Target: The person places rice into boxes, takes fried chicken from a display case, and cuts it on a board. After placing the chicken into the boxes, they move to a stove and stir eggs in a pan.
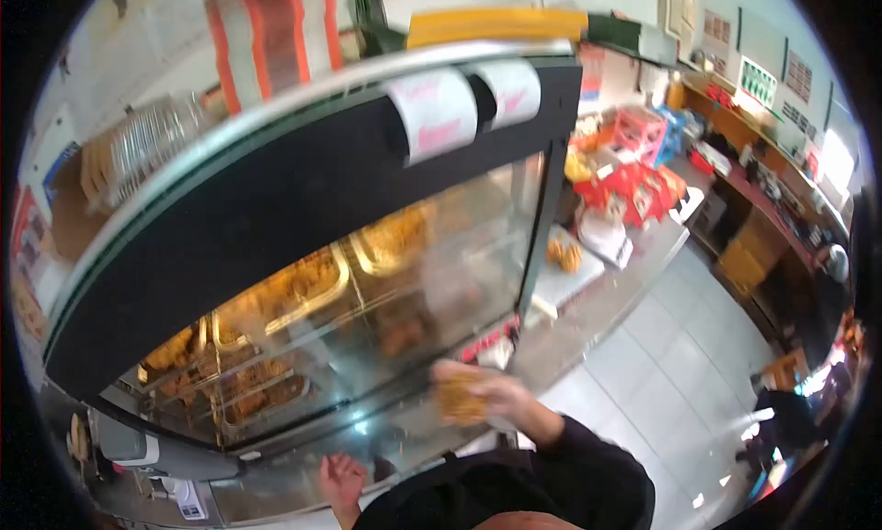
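My right hand (503,394) is closed on a golden-brown piece of fried food (462,400), blurred by motion. It is in front of the lower right corner of a glass food display cabinet (317,186). Lower left, by the cabinet's front base, my left hand (342,478) has its fingers loosely bent and apart, with nothing visible in it. Behind the glass, metal trays (344,277) hold golden fried food, and darker pieces (253,388) lie on a lower level.
Right of the cabinet, a counter carries a white board (571,277) with golden-brown pieces (563,253), a white scale (604,239) and a red patterned bag (625,195). Clear plastic containers (156,144) stand on the cabinet top. Tiled floor (657,337) extends right, towards a person (827,291).
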